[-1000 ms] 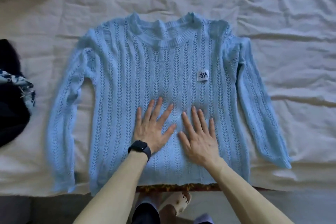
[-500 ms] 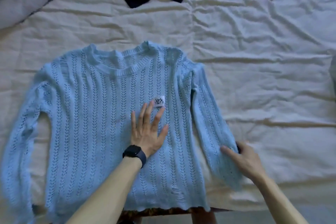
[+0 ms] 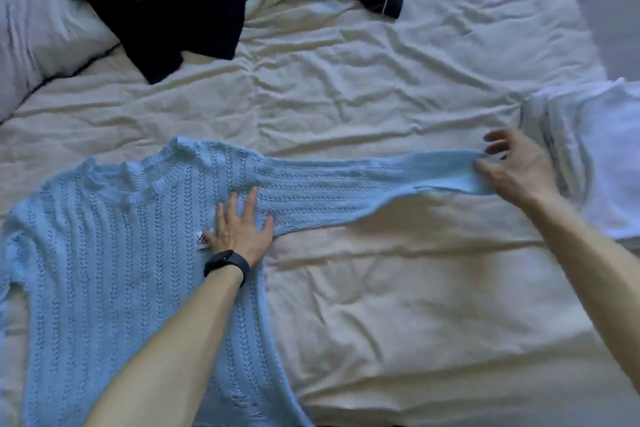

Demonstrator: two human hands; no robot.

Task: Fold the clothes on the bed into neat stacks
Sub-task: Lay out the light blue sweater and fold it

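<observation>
A light blue knit sweater [image 3: 114,253] lies face up on the cream bed sheet [image 3: 398,305], filling the lower left. My left hand [image 3: 240,229], a dark watch on its wrist, presses flat on the sweater's chest by the small white label. The sweater's right sleeve [image 3: 363,184] is stretched straight out to the right, lifted a little off the sheet. My right hand [image 3: 512,166] pinches the cuff end of that sleeve.
A stack of folded white clothes [image 3: 595,156] sits at the right edge, just beyond my right hand. Dark navy garments [image 3: 156,0] lie crumpled at the top. A pale pillow [image 3: 31,38] fills the top left corner.
My right hand took the sleeve's cuff and pulled it out straight to the right. My left hand slid up toward the label. The view shifted right, bringing the white stack in.
</observation>
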